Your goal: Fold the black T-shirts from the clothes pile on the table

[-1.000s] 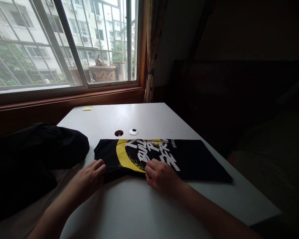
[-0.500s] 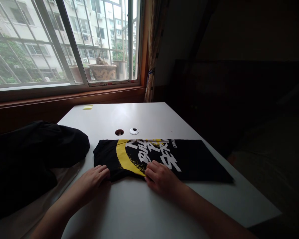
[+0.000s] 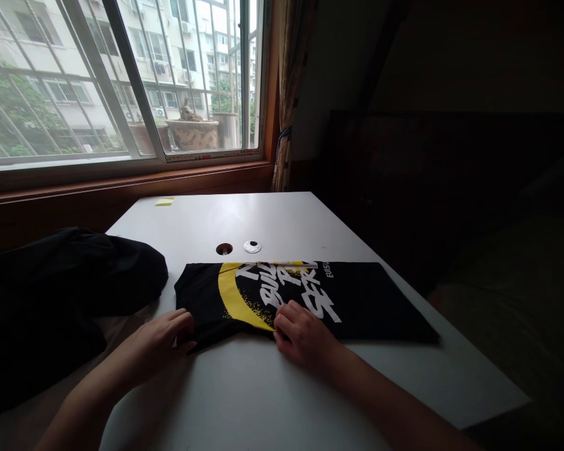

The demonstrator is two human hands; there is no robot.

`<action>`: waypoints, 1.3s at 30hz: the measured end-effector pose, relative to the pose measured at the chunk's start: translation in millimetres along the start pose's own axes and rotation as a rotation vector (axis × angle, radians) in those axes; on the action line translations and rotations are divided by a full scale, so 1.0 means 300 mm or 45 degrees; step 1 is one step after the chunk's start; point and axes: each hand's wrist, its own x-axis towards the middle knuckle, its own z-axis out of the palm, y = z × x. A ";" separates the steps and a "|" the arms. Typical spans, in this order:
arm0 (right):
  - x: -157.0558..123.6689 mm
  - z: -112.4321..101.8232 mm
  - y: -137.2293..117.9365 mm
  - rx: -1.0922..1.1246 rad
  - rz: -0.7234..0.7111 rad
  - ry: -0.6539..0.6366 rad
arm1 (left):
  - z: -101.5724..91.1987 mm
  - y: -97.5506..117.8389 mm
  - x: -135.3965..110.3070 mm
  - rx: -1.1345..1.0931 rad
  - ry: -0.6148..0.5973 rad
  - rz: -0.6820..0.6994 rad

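Moved the bare left hand (image 3: 162,338) left along the flat, folded black cloth shirt with yellow-and-white print (image 3: 310,294) on the smooth white bench (image 3: 244,401). Pinched its near edge with the bare right hand's (image 3: 305,335) fingers, likely to keep it still; couldn't tell the left fingers' grip.

Black garment (image 3: 291,291): folded, lying flat and long axis crosswise on the white surface (image 3: 272,219). Far edge nearly straight; near edge uneven, curving inward left of centre. Left end narrower, with an angled far corner; right end plain black, cut slantwise to a pointed near corner close to the right margin. Print on upper face: broad yellow arc (image 3: 235,297) with speckled inner border, bold whitish lettering (image 3: 328,308) running aslant, partly cut off at the far edge. Cloth mostly smooth.
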 end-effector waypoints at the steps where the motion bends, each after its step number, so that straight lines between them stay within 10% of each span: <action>1: -0.001 0.001 -0.001 0.004 0.003 0.006 | 0.004 0.014 0.007 0.036 0.016 0.015; 15: -0.006 -0.003 0.004 0.058 -0.015 0.056 | 0.060 0.100 0.076 0.242 0.326 0.275; 39: -0.006 -0.014 0.004 0.090 0.005 0.047 | 0.059 0.104 0.066 0.452 0.252 0.280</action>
